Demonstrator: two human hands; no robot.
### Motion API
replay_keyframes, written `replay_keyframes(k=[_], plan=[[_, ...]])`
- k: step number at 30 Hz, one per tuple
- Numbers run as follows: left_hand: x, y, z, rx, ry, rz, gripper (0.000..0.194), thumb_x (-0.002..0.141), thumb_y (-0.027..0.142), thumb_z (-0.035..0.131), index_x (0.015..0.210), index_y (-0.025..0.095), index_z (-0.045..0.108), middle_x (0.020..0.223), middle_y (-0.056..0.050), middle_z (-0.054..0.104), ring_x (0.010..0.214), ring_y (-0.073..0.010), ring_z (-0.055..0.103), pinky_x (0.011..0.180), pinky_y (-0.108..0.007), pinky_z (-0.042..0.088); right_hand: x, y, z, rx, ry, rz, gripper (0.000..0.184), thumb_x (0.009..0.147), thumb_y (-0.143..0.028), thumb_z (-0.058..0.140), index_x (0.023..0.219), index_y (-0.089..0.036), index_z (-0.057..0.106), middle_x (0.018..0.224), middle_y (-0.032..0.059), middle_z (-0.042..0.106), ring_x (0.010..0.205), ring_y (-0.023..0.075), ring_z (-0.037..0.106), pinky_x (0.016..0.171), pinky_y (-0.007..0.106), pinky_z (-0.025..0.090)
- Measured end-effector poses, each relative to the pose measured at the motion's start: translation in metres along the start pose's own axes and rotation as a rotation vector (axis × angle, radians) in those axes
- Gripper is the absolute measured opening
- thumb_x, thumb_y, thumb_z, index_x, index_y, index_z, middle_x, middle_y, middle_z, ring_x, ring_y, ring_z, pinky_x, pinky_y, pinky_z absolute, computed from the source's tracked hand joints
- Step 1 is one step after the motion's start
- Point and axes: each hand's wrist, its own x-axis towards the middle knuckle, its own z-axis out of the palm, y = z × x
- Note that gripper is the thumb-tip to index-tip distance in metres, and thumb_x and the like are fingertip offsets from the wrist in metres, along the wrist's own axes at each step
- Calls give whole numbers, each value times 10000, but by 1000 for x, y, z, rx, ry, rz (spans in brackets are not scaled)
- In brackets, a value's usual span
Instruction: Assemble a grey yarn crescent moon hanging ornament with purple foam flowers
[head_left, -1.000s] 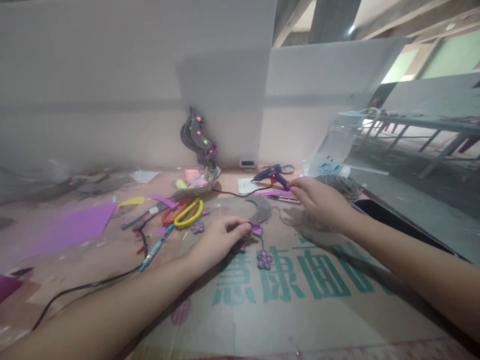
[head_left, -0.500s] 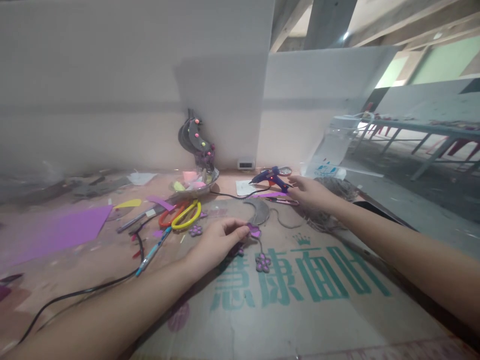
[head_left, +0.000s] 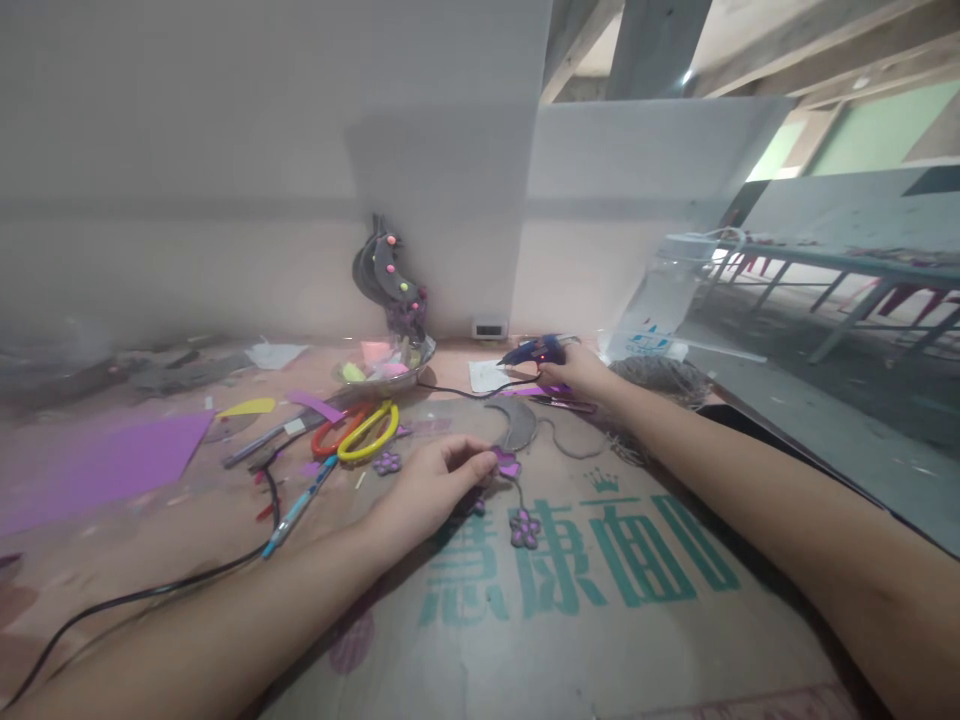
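Between thumb and fingers, my left hand pinches a small purple felt piece over the cardboard. Just behind it lies a grey felt crescent moon. A grey and purple flower hangs by a thread below the pinched piece, and another flower lies left of my hand. At the back, my right hand is closed around the handle of a blue glue gun. The gun's nozzle points left above a white pad; its trigger is covered by my fingers.
Scissors with red and yellow handles, a blue pen and a black cord lie left. A glass bowl stands before a decorated moon ornament. Grey yarn and a plastic jug are right. Purple felt lies far left.
My right hand has moved left from beside the glue gun's handle and closed around it. My left hand keeps its pinch on the purple piece. The view has shifted slightly.
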Motion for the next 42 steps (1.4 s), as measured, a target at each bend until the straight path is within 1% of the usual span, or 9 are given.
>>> replay_keyframes(k=[8, 11, 13, 16, 20, 23, 28, 37, 42], plan=[[-1, 3, 1, -15, 5, -22, 296, 838, 445, 593, 898, 162, 659, 706, 11, 593, 574, -101, 498, 500, -203, 358, -17, -5, -30, 7, 84, -11, 365, 846, -423, 580, 1048, -138, 685, 799, 77, 712, 690, 195, 620, 658, 293, 484], [-2, 5, 1, 6, 18, -18, 305, 836, 454, 591, 896, 161, 647, 698, 15, 593, 562, -100, 486, 498, -205, 353, -42, -17, -46, 11, 83, -14, 412, 844, -510, 559, 955, -148, 722, 735, 68, 691, 640, 183, 595, 609, 285, 462], [-3, 6, 1, 27, 29, -16, 305, 841, 455, 584, 895, 160, 639, 704, 12, 605, 548, -98, 472, 495, -209, 344, -66, -26, -56, 49, 25, -103, 397, 863, -510, 537, 988, -191, 736, 799, 51, 706, 658, 169, 603, 614, 272, 467], [-3, 7, 0, 39, 42, 12, 280, 860, 429, 568, 879, 155, 624, 731, 3, 626, 560, -98, 478, 520, -214, 354, -103, -31, -62, 116, -47, -135, 336, 842, -464, 570, 986, -210, 737, 705, 24, 680, 630, 166, 605, 583, 261, 478], [-1, 2, -1, 39, 64, 65, 255, 885, 410, 553, 901, 161, 608, 745, 5, 610, 572, -96, 481, 532, -213, 360, -141, -25, -54, 222, -171, -110, 263, 819, -441, 605, 893, -219, 725, 845, 46, 732, 720, 189, 663, 691, 303, 546], [-1, -2, 0, 40, 51, 60, 261, 897, 423, 542, 923, 170, 599, 743, 4, 620, 547, -91, 468, 530, -214, 363, -155, -19, -43, 267, -169, -23, 300, 775, -493, 621, 830, -213, 713, 822, 66, 735, 767, 234, 686, 720, 356, 572], [-3, -4, 0, 65, 36, 76, 275, 903, 439, 535, 918, 174, 608, 748, -1, 644, 564, -102, 498, 555, -219, 384, -158, -8, -29, 255, -188, -48, 327, 780, -513, 559, 736, -216, 689, 788, 67, 732, 802, 277, 696, 761, 426, 579], [-4, -2, -1, 130, 20, 96, 263, 903, 425, 530, 889, 177, 617, 718, 14, 601, 586, -115, 472, 557, -221, 351, -163, -16, -30, 244, -224, -132, 245, 753, -472, 585, 801, -238, 640, 774, 34, 712, 737, 246, 679, 707, 388, 576], [-3, -2, -1, 124, 8, 120, 262, 907, 417, 526, 885, 174, 624, 738, 7, 604, 615, -118, 488, 579, -224, 368, -163, -10, -27, 174, -179, -46, 321, 742, -540, 587, 745, -229, 666, 764, 57, 715, 767, 281, 689, 708, 424, 584]])
